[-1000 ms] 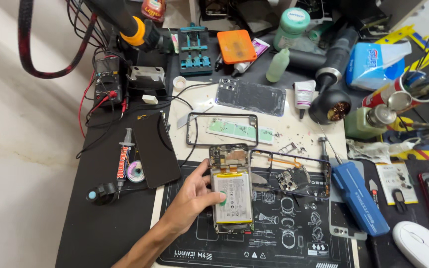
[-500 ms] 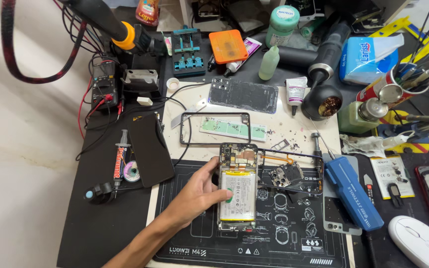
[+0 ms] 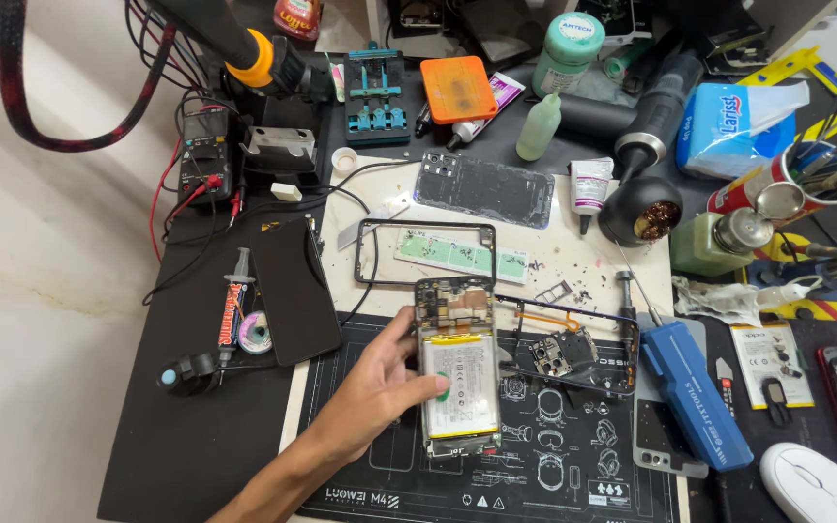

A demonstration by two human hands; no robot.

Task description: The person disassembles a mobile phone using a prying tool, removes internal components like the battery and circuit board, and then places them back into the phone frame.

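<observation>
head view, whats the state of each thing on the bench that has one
opened phone: back off, battery exposed, lying flat on the mat
left hand: fingers resting on the phone's battery
back cover: removed, lying apart above the phone
black frame: detached, lying empty
small circuit board: out of the phone, loose on the mat
blue electric screwdriver: lying unheld
green-capped bottle: capped, upright
right hand: not in view

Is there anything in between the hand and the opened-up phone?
No, nothing visible. The left hand already rests on the opened phone, fingertips on its battery. The right hand is out of view.
</observation>
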